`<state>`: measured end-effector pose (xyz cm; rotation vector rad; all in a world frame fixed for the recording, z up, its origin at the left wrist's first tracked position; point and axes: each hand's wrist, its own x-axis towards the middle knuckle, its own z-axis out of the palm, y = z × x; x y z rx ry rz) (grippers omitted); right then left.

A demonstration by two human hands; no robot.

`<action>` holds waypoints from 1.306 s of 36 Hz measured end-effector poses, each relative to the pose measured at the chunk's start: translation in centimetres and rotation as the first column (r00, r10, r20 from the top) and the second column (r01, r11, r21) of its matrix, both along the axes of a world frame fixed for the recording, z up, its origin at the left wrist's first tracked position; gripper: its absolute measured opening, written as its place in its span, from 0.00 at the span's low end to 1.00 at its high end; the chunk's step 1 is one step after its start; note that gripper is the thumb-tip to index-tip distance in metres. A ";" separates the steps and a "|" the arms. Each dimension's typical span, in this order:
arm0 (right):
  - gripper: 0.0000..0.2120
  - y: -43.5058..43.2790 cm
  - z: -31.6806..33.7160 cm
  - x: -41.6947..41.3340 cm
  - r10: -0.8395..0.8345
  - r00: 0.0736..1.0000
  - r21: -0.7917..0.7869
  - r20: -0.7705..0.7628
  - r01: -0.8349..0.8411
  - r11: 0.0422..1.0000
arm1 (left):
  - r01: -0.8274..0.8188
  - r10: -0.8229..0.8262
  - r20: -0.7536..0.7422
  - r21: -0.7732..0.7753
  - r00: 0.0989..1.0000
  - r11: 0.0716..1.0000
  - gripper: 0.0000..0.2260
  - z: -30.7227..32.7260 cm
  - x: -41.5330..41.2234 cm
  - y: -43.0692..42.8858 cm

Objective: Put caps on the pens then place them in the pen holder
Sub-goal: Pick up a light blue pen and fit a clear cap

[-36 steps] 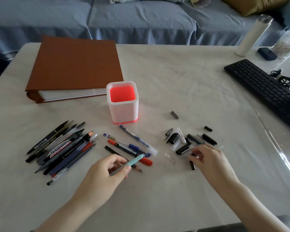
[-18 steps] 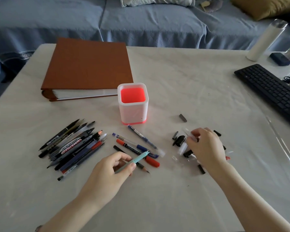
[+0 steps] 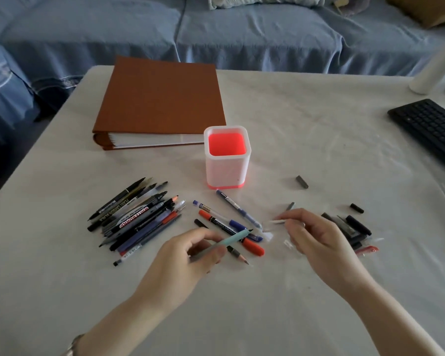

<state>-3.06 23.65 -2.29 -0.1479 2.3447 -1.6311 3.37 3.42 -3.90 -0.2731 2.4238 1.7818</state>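
**Two hands, one pen and one cap over the table**

The left hand (image 3: 180, 263) grips a mint-green pen (image 3: 233, 239). Its thumb and fingers are curled round the lower part of the barrel. The dark tip of the pen is bare and points up and to the right, toward the other hand.

The right hand (image 3: 316, 240) pinches a small pale cap (image 3: 277, 221) between thumb and forefinger, and the other fingers are bent under it. The cap sticks out to the left. It is near the pen tip but apart from it.

The pen holder (image 3: 226, 170) stands upright on the table (image 3: 319, 124), beyond both hands. It is white and square, with a red inside and a red base.

A few pens lie between the holder and the left hand: a blue pen (image 3: 238, 209), a red marker (image 3: 252, 246) and a pencil (image 3: 238, 255). A bigger pile of pens (image 3: 136, 219) lies to the left of them, all uncapped as far as I can tell.

A heap of loose caps (image 3: 350, 227), mostly black, lies just beside the right hand on its right side. One grey cap (image 3: 301, 181) lies alone, right of the holder.

A brown binder (image 3: 159, 98) lies flat behind the holder. A black keyboard (image 3: 432, 127) is at the right edge, and a blue sofa (image 3: 216, 29) stands behind the table.
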 end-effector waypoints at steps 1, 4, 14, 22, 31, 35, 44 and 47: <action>0.15 -0.2 0.1 0.1 0.012 1.000 0.013 -0.003 -0.011 1.000 | 0.008 -0.008 -0.001 -0.007 1.000 1.000 0.05 0.0 0.1 0.0; 0.15 -0.6 0.4 0.3 0.063 0.998 0.057 -0.014 -0.062 0.996 | 0.028 -0.029 -0.005 -0.029 1.000 0.999 0.06 0.3 0.3 -0.1; 0.11 -1.6 0.7 1.5 0.240 0.969 0.082 -0.051 -0.236 0.968 | 0.081 -0.098 -0.118 -0.141 0.988 0.987 0.08 1.9 0.6 0.5; 0.13 0.1 0.4 0.2 0.001 0.993 0.007 -0.121 0.000 1.000 | -0.009 -0.006 -0.110 -0.133 0.994 0.991 0.09 2.0 0.8 -0.2; 0.14 -0.8 0.5 0.8 0.170 0.983 0.012 -0.072 -0.170 0.985 | 0.040 -0.067 -0.158 -0.169 0.985 0.985 0.09 2.7 0.7 0.2; 0.11 -1.5 0.1 1.2 0.268 0.961 0.046 -0.073 -0.265 0.963 | 0.066 -0.109 -0.192 -0.215 0.975 0.974 0.03 2.8 0.6 0.6; 0.08 -2.0 -0.2 1.5 0.313 0.917 0.069 -0.247 -0.305 0.950 | 0.011 -0.013 0.039 0.032 0.999 0.999 0.08 2.8 0.0 0.6; 0.10 -1.7 -0.6 1.2 0.428 0.859 0.189 -0.281 -0.388 0.902 | 0.054 -0.060 0.139 0.046 0.988 0.997 0.08 2.8 -0.2 0.2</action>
